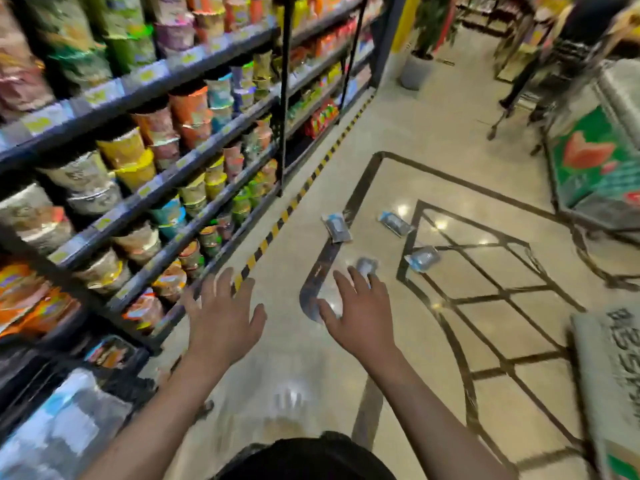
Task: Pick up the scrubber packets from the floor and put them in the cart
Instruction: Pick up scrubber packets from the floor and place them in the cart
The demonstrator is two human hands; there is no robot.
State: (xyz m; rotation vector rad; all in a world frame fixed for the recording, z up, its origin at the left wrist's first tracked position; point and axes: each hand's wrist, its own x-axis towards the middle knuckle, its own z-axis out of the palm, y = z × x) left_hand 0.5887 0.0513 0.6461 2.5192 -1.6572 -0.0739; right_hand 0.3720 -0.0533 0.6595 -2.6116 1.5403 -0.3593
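Several clear scrubber packets lie on the shiny tiled floor ahead of me: one (335,227) on the dark inlay line, one (396,223) further right, one (422,258) nearer, and one (367,266) just past my right fingertips. My right hand (360,308) reaches out with fingers spread, empty, its fingertips overlapping that nearest packet in the view. My left hand (223,315) is also stretched forward, fingers spread, holding nothing. The frame is motion-blurred. A wire cart (568,50) shows at the top right.
Tall black shelves (145,188) of cup noodles and snack bags run along the left, edged by a yellow-black floor strip. A green display bin (595,168) stands right, a person behind it. A grey sack (609,368) lies at the right edge. A potted plant (420,60) stands at the back.
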